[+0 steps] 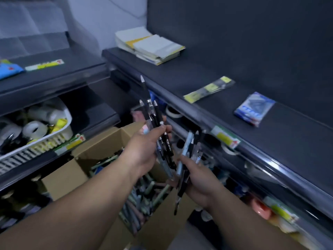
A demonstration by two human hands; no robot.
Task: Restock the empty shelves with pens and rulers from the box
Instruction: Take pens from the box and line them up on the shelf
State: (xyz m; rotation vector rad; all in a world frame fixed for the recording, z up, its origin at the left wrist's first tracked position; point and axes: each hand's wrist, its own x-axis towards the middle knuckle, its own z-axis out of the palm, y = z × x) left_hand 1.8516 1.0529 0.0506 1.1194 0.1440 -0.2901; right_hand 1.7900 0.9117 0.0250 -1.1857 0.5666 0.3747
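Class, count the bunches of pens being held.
2: the taller bunch in the left hand, the lower bunch in the right hand, both above the cardboard box.

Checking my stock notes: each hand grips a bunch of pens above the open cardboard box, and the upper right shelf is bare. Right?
Not bare: the head view shows paper pads, a yellow-labelled packet and a blue packet lying on that shelf. The rest holds: left hand and right hand each grip pens above the box.
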